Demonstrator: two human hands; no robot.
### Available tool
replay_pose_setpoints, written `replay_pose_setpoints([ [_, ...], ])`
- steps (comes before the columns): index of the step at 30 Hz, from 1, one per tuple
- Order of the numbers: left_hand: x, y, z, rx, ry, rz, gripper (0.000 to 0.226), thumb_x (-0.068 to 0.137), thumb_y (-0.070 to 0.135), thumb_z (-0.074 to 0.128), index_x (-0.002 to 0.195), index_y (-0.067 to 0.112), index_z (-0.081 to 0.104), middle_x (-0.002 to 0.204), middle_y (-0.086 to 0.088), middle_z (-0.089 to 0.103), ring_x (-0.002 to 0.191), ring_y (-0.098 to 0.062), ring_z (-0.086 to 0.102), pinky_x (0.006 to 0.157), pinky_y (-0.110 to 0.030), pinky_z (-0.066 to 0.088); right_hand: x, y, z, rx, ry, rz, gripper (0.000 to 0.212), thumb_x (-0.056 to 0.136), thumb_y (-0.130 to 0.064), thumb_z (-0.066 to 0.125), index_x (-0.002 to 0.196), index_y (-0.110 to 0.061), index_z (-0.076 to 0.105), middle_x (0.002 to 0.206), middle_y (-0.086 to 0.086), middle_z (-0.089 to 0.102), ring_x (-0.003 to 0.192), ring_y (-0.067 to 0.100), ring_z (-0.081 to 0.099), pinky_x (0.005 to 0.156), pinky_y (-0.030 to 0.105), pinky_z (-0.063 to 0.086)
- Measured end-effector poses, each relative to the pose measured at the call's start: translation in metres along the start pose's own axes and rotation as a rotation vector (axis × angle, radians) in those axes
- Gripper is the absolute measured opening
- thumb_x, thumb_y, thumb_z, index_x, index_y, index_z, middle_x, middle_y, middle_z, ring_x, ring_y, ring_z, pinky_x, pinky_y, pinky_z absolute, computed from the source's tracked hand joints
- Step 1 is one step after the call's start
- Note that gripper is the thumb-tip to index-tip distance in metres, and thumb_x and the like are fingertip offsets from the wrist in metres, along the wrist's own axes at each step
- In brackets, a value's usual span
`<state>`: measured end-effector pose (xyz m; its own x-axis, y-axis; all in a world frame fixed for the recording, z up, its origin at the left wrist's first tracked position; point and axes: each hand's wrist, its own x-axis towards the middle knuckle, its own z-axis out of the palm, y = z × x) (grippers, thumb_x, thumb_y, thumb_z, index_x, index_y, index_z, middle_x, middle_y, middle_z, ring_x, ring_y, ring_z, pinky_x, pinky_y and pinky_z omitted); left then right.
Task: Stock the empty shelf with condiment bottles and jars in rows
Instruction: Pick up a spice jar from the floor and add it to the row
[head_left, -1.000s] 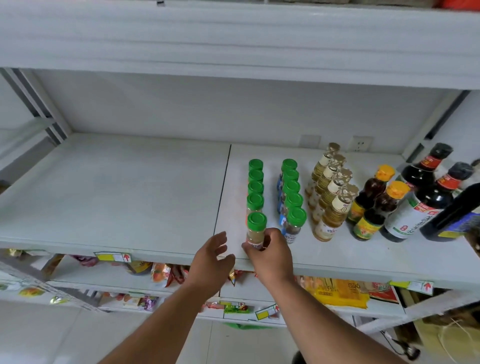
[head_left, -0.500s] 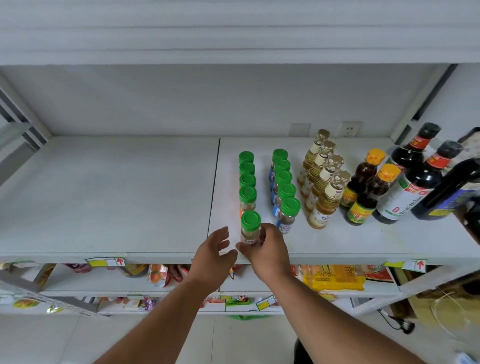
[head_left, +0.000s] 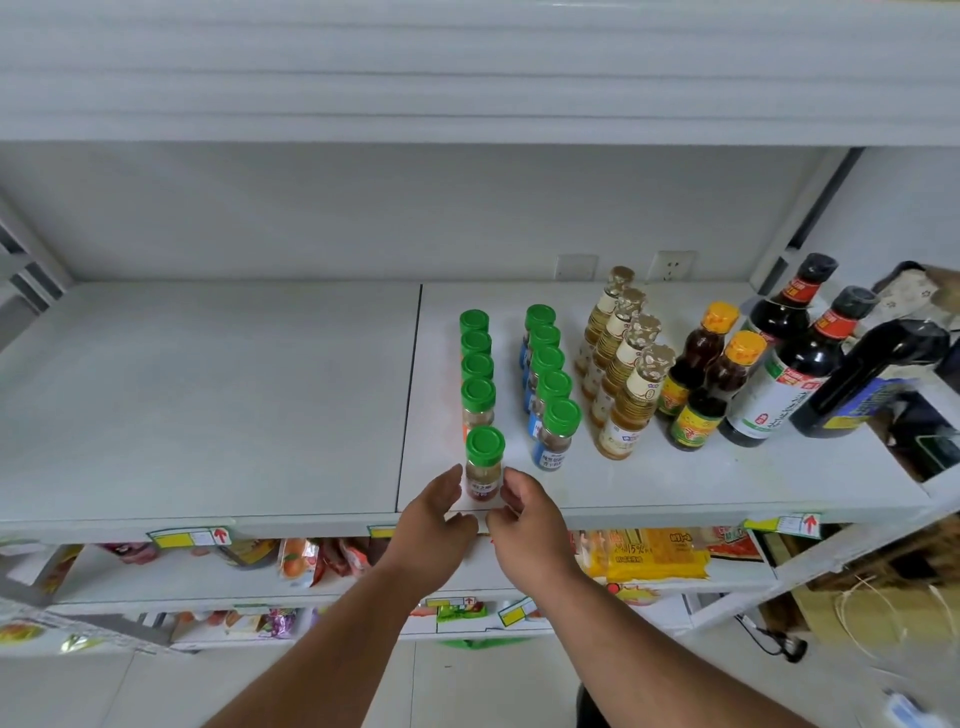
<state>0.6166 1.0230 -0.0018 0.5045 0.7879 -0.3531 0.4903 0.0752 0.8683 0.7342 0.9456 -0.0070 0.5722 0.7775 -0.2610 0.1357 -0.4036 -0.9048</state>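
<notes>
A small green-capped spice jar (head_left: 484, 466) stands upright at the front of the white shelf (head_left: 208, 415), heading a row of like jars (head_left: 477, 364). My left hand (head_left: 434, 519) is at its left side with relaxed fingers reaching toward the glass. My right hand (head_left: 527, 519) is at its right side, loosely curled fingertips touching or almost touching the jar. A second row of green-capped jars (head_left: 550, 384) runs to the right. Beyond it stand a row of pale oil bottles (head_left: 623, 374), orange-capped sauce bottles (head_left: 711, 379) and tall dark soy bottles (head_left: 795, 358).
The shelf's left panel is bare. Another shelf board (head_left: 467, 78) hangs low overhead. At the far right a dark bottle (head_left: 862, 384) leans beside a box. Packaged snacks (head_left: 649, 553) fill the lower shelves, with price tags (head_left: 189, 536) on the front edge.
My right hand has loosened its grip on the front jar and drawn back slightly toward the shelf edge. The left hand stays beside it. The jar is unmoved.
</notes>
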Motion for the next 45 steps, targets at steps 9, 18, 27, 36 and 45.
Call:
replay_pose_setpoints([
  [9, -0.004, 0.005, 0.003, -0.052, -0.028, 0.069, 0.068, 0.087, -0.002, 0.058, 0.144, 0.033, 0.05, 0.133, 0.022, 0.059, 0.124, 0.009, 0.05, 0.107, -0.02, 0.037, 0.003, 0.003, 0.003, 0.009, -0.024, 0.004, 0.056, 0.09, -0.005, 0.054, 0.136, -0.035, 0.06, 0.125, -0.019, 0.069, 0.12, 0.004, 0.062, 0.11, 0.033, 0.048],
  [18, -0.002, 0.008, 0.006, -0.078, -0.02, 0.097, 0.068, 0.086, -0.008, 0.055, 0.139, 0.034, 0.054, 0.129, 0.024, 0.062, 0.115, 0.023, 0.051, 0.102, -0.013, 0.038, 0.005, 0.001, 0.002, -0.004, -0.033, 0.006, 0.054, 0.089, -0.007, 0.054, 0.133, -0.038, 0.06, 0.124, -0.021, 0.069, 0.118, 0.004, 0.063, 0.108, 0.034, 0.049],
  [27, 0.001, 0.012, 0.01, -0.07, -0.001, 0.088, 0.068, 0.086, -0.008, 0.054, 0.124, 0.048, 0.051, 0.116, 0.037, 0.06, 0.111, 0.024, 0.052, 0.091, -0.003, 0.038, 0.01, -0.001, -0.001, -0.027, -0.045, 0.023, 0.055, 0.091, -0.009, 0.054, 0.137, -0.039, 0.057, 0.129, -0.019, 0.068, 0.121, 0.01, 0.063, 0.105, 0.041, 0.053],
  [36, 0.008, 0.011, 0.011, -0.106, 0.016, 0.087, 0.066, 0.088, -0.009, 0.055, 0.134, 0.037, 0.051, 0.122, 0.029, 0.06, 0.11, 0.025, 0.051, 0.091, -0.001, 0.039, 0.014, -0.004, -0.002, -0.019, -0.059, 0.027, 0.059, 0.088, -0.014, 0.053, 0.14, -0.042, 0.053, 0.131, -0.019, 0.066, 0.118, 0.013, 0.064, 0.096, 0.046, 0.058],
  [45, 0.015, 0.009, 0.006, -0.098, 0.001, 0.06, 0.068, 0.089, -0.005, 0.058, 0.146, 0.029, 0.048, 0.134, 0.019, 0.06, 0.12, 0.012, 0.053, 0.088, 0.002, 0.038, 0.021, -0.006, 0.002, -0.051, -0.073, 0.019, 0.062, 0.087, -0.012, 0.055, 0.142, -0.04, 0.052, 0.132, -0.018, 0.066, 0.121, 0.008, 0.062, 0.108, 0.037, 0.05],
])
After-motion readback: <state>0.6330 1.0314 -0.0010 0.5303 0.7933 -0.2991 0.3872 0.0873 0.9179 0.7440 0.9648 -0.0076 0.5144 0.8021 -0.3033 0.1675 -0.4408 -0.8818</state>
